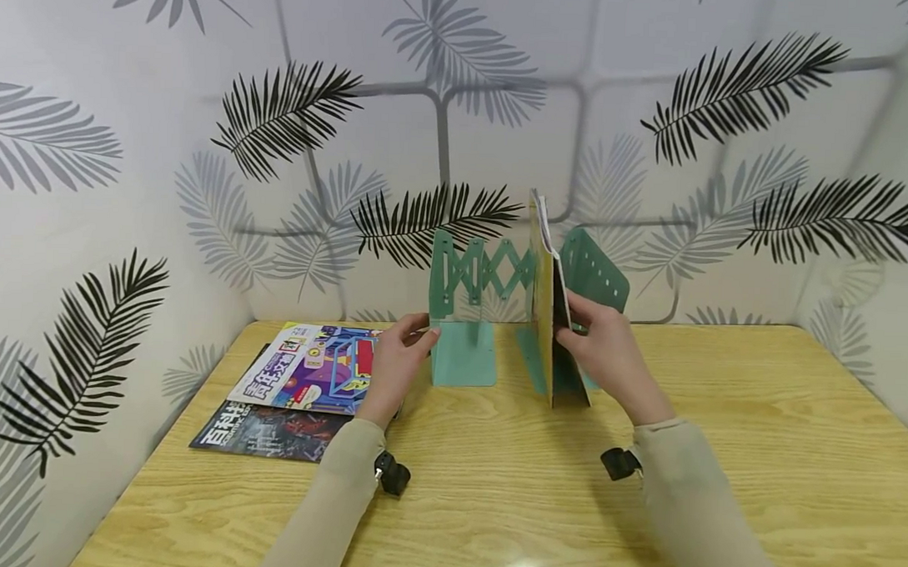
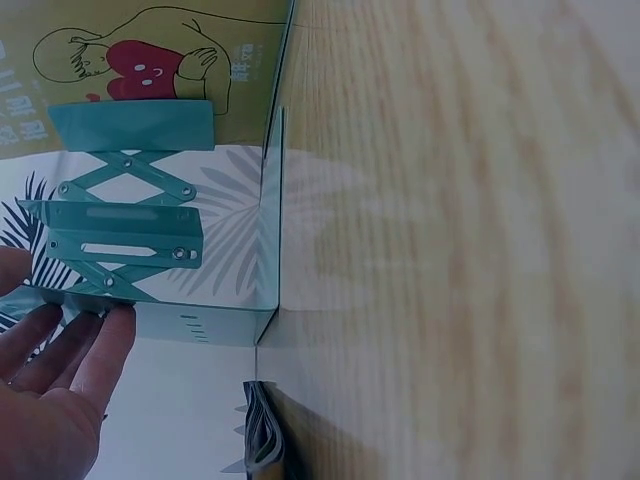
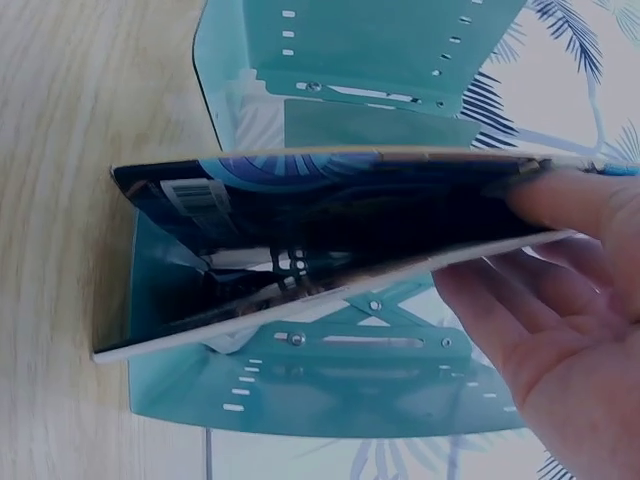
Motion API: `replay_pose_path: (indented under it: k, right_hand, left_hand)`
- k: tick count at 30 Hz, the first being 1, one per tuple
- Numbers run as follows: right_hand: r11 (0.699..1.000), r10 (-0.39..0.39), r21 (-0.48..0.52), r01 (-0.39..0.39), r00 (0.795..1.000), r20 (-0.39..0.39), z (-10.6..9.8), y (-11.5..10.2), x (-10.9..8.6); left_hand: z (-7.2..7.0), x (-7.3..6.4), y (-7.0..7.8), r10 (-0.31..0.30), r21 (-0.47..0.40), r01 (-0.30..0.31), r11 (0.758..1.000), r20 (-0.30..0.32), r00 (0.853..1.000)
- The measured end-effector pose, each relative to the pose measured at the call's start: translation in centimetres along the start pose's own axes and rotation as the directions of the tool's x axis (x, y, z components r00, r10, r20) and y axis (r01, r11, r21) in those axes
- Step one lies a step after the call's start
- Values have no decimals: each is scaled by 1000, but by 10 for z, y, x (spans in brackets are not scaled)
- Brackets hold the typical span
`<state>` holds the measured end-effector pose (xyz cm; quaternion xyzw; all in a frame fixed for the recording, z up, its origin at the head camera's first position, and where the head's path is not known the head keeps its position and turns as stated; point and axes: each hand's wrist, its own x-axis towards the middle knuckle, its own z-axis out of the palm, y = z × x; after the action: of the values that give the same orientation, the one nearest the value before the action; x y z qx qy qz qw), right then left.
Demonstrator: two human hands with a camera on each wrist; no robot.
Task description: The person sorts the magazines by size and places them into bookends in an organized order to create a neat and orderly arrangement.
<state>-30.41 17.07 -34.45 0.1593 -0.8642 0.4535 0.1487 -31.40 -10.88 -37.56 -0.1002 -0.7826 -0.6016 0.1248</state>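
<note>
A green expandable metal bookend [image 1: 462, 355] stands at the back of the table, its lattice [image 2: 130, 180] stretched between end plates. My left hand [image 1: 402, 361] pinches the edge of its left end plate [image 1: 441, 279], thumb on one side and fingers [image 2: 105, 350] on the other. Between the plates, toward the right, magazines stand upright, the leftmost with a yellow cover [image 2: 260, 60]. Their front edges spread apart in a narrow V. My right hand [image 1: 605, 343] holds the right-hand magazine [image 3: 270, 310], its thumb inside the gap and its fingers on the outer face, near the right end plate [image 3: 330, 400].
To the left, a purple magazine [image 1: 308, 370] lies flat, overlapping a dark magazine [image 1: 269, 431]. Behind the bookend rises a wall [image 1: 313, 228] with a leaf pattern. The wooden table [image 1: 492, 493] reaches out in front of both hands.
</note>
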Motion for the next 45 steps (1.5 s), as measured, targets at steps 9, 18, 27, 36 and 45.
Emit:
replay_pose_path:
  k: [9, 18, 27, 36, 45]
  right_hand:
    - [1000, -14, 1, 14, 999, 47, -8, 1, 0]
    - [999, 9, -44, -5, 996, 90, -17, -6, -4]
    - [998, -70, -18, 68, 974, -216, -26, -17, -9]
    - [990, -133, -27, 142, 822, -553, -32, -14, -7]
    - [985, -171, -84, 152, 785, -596, -34, -5, -5]
  left_hand:
    - [5, 15, -29, 2, 12, -2, 1000, -22, 1000]
    - [4, 12, -29, -6, 10, 6, 1000, -11, 1000]
    - [3, 12, -28, -6, 13, 6, 1000, -7, 1000]
    - [4, 12, -28, -4, 6, 4, 1000, -9, 1000]
    - [3, 11, -26, -8, -8, 8, 1000, -7, 1000]
